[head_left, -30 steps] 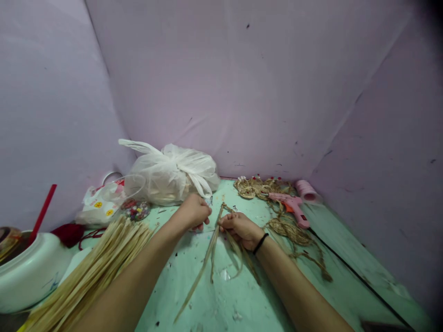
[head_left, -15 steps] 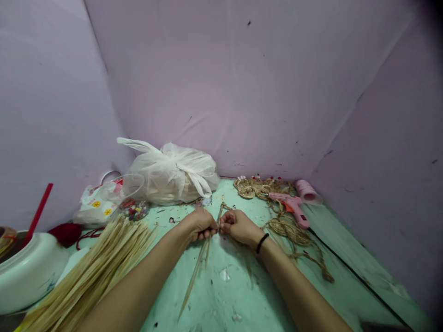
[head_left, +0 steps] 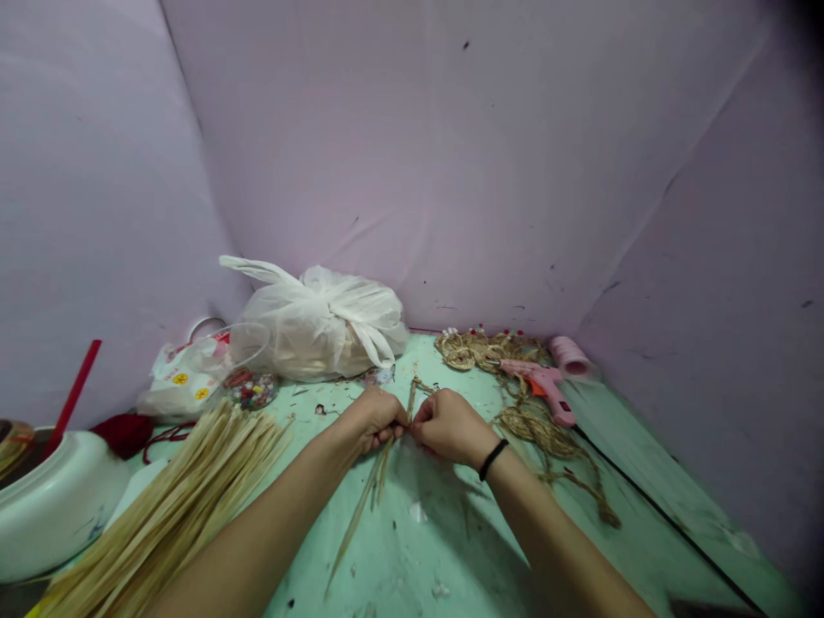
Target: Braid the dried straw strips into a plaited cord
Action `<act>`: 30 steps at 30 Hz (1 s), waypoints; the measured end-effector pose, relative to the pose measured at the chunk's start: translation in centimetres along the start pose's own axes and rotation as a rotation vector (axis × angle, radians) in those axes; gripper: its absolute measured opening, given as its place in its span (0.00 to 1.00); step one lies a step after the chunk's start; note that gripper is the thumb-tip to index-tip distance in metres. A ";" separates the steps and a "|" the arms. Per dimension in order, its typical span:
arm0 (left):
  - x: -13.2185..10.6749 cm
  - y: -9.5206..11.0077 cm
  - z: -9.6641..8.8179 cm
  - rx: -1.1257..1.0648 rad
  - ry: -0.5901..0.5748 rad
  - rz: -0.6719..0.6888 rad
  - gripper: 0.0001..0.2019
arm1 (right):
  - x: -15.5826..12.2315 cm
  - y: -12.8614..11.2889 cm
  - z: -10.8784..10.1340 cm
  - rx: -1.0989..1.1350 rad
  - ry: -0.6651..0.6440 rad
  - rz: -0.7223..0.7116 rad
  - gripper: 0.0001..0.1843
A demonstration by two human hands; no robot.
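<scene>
From the right hand (head_left: 454, 425), free room opens toward six o'clock over the tabletop (head_left: 444, 549); the white bag (head_left: 315, 335) obstructs ten, the glue gun (head_left: 546, 382) two.

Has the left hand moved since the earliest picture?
Yes. Against the knotted white plastic bag, the left hand has shifted right and toward the person, closer to the right hand.

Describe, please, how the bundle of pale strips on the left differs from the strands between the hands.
Amount: the strip bundle has many strips, while the held strands are only a few.
Handling: the left hand and right hand pinch the held strands; neither grips the strip bundle.
Place: the strip bundle lies at the left; the held strands are near mid-view.
Both are long, narrow and straw-coloured.
</scene>
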State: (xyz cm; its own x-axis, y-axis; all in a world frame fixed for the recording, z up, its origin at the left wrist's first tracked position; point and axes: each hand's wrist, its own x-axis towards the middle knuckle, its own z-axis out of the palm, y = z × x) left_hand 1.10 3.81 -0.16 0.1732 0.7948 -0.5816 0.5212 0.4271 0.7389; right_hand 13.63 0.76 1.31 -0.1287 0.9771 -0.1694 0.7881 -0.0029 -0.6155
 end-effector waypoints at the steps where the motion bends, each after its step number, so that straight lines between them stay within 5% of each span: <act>1: 0.2 -0.2 -0.1 -0.018 -0.021 -0.006 0.09 | -0.1 -0.2 0.0 0.012 -0.016 -0.007 0.09; 9: 1.2 -1.0 -1.0 -0.092 -0.119 0.082 0.08 | -0.4 -0.5 -0.1 0.366 -0.265 0.060 0.07; 14: 1.0 -0.9 -1.4 -0.134 -0.208 0.132 0.08 | 0.2 0.1 -1.3 0.597 0.035 0.249 0.03; 24: 1.5 -1.3 -1.6 -0.099 -0.245 0.159 0.07 | 0.2 0.0 0.4 0.869 -0.246 0.322 0.06; 30: 1.5 -1.5 -1.6 0.017 -0.182 0.185 0.10 | 0.9 0.7 1.2 0.819 -0.148 0.328 0.10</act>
State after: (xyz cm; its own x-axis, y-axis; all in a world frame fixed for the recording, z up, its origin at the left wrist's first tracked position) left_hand -0.73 5.08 -1.59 0.4139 0.7675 -0.4895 0.4803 0.2727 0.8336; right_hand 13.35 1.42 -0.17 -0.0934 0.8633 -0.4961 0.1294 -0.4835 -0.8657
